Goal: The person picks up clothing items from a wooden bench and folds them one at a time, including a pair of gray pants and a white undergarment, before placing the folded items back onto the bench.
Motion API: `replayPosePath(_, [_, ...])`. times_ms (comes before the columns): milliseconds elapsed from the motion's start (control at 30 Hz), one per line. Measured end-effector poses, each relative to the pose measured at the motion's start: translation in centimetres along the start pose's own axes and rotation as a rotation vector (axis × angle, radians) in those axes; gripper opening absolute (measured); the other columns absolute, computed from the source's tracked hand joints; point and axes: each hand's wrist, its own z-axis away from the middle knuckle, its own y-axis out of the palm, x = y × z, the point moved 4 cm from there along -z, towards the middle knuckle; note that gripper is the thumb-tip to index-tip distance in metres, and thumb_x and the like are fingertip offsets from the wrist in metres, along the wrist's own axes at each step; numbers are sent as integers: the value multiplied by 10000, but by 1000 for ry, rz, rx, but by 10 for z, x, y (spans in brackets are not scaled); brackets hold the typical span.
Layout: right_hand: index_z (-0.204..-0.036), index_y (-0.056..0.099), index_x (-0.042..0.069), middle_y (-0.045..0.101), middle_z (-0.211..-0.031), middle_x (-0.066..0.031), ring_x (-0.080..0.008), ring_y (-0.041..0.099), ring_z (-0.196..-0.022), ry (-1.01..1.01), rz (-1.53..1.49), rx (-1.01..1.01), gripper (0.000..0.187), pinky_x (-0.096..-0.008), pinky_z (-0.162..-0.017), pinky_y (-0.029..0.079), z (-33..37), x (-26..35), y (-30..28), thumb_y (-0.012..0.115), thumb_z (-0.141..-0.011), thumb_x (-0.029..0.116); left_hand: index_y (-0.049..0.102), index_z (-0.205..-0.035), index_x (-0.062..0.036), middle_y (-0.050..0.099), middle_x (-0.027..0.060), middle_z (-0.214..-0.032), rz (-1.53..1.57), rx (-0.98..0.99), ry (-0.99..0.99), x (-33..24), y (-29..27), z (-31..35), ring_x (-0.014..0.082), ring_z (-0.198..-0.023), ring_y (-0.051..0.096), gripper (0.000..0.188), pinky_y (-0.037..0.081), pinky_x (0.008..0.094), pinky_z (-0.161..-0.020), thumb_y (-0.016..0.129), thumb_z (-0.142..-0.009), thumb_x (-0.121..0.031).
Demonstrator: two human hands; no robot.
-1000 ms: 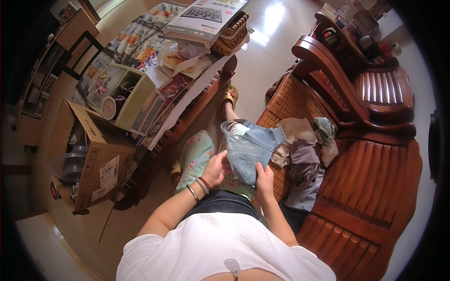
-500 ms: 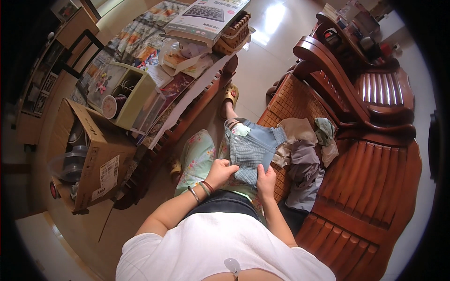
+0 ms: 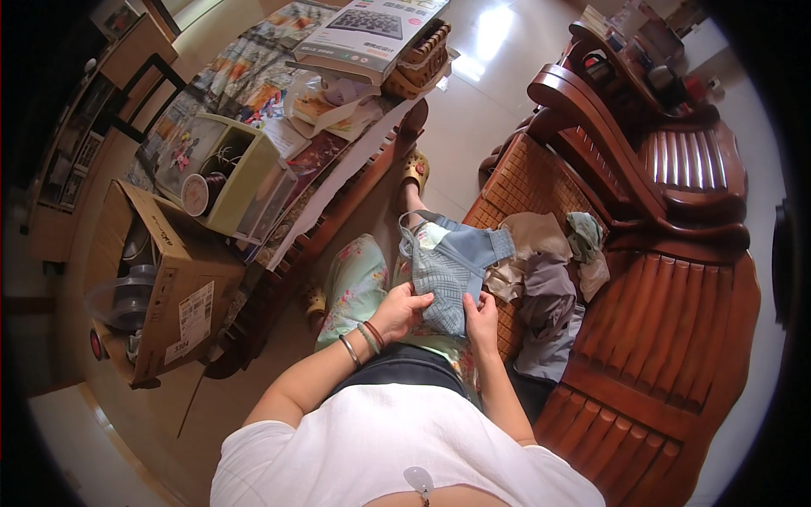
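Observation:
Over my lap lies a blue-grey bra point(image 3: 445, 279) with textured cups, a smooth side band and thin straps at its far side. Its left near edge is pinched between the thumb and fingers of my left hand point(image 3: 402, 313). My right hand point(image 3: 481, 323) grips the right near edge, thumb on top. Between both hands the fabric hangs slightly slack, and part of it rests on my flowered trousers point(image 3: 353, 283). Right of the bra, a pile of clothes point(image 3: 551, 291) in beige, grey and pale green sits on the woven seat mat point(image 3: 509, 190).
A wooden bench point(image 3: 650, 338) stands at my right. On the left is a table with a keyboard box point(image 3: 372, 34), a wicker basket point(image 3: 418, 63) and a pale green storage box point(image 3: 245, 173). An open cardboard carton point(image 3: 182, 283) is beside the table.
The bra has shifted slightly, its cup fabric now bunched nearer my left hand and its straps moved a little left. Both hands keep their hold almost in place.

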Motion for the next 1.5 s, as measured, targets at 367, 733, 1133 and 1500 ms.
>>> replayPosePath(367, [-1153,565,-30,648,-1077,-121,-215,637,-937,462,-837,351,343,-347,-828,517,-5,52,-8,514,-956,246,487,-1242,48,602,90,-1140,-311,188,179,-15,47,12,156,-998,577,465,458,300,-905,589,-790,10])
replayPosePath(733, [-1251,463,-26,609,-1150,-129,-233,622,-979,28,-823,322,316,-347,-855,511,-20,64,-12,473,-971,121,425,-1277,34,527,106,-1227,-675,109,608,-36,98,21,177,-1120,506,517,408,294,-959,663,-835,-91])
replayPosePath(1133, [-1268,474,1,594,-1185,-121,-241,601,-1022,232,-900,478,493,-376,-879,489,-1,89,0,460,-973,395,465,-1267,11,564,70,-1210,-496,267,391,-45,89,26,152,-1113,521,459,426,304,-965,655,-855,-59])
replayPosePath(1500, [-1115,572,-7,647,-1074,-104,-195,637,-908,63,-780,211,231,-325,-785,528,-13,90,-8,539,-952,154,532,-1217,17,601,66,-1160,-572,234,450,-50,80,30,139,-1069,542,420,433,287,-943,673,-833,-76])
